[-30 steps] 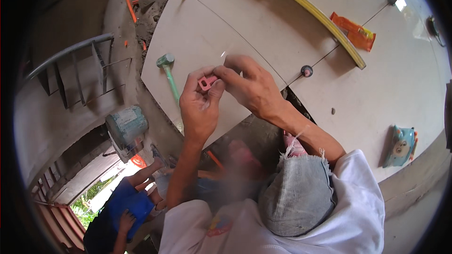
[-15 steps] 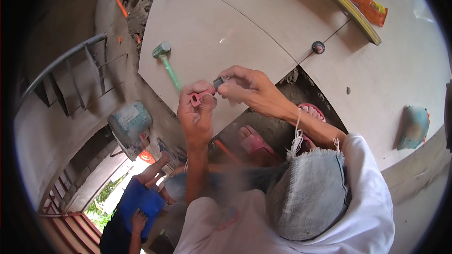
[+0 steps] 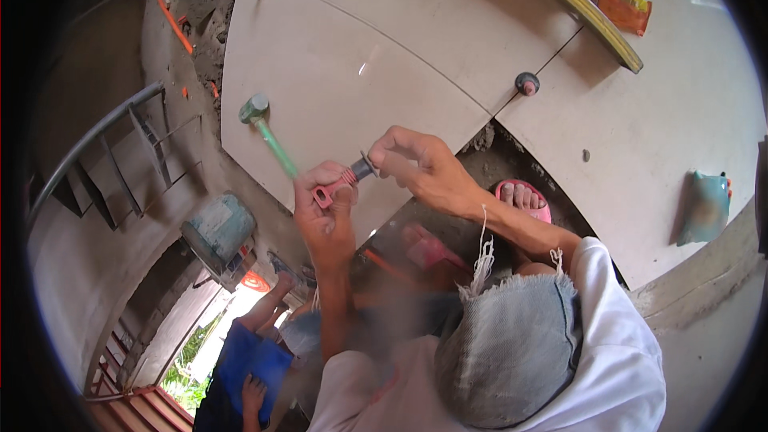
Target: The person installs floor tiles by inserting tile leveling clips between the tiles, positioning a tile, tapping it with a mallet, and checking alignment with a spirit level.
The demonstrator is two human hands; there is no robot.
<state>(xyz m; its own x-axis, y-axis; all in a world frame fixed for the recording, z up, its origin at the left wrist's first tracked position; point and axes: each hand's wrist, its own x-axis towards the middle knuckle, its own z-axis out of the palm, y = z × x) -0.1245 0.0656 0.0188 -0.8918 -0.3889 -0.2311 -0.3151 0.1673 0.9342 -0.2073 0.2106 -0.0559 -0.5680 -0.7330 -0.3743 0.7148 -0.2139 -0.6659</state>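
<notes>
My left hand [image 3: 326,220] is closed on a pink plastic piece [image 3: 323,197] with a slotted end and a ridged stem. My right hand [image 3: 422,164] pinches a dark grey cylindrical cap with a flange [image 3: 362,166], lined up against that stem. Just beyond my left hand lies a green-handled mallet [image 3: 272,140] on a pale floor tile [image 3: 344,56]. Above my right hand, a round dark-and-pink tile fitting [image 3: 527,85] sits at a joint. My sandaled feet [image 3: 520,202] rest on dark mortar below.
A curved-looking yellow level [image 3: 592,12], orange packet [image 3: 608,0] and teal pouch [image 3: 702,208] lie on tiles. At left are metal bars [image 3: 96,144], a bucket [image 3: 220,236] and orange pieces [image 3: 172,16]. A co-worker in blue [image 3: 252,368] is at lower left beside a bright opening.
The dark cap has come into view between my hands, at the end of the pink piece. My left hand sits lower in the picture, and more of my feet shows.
</notes>
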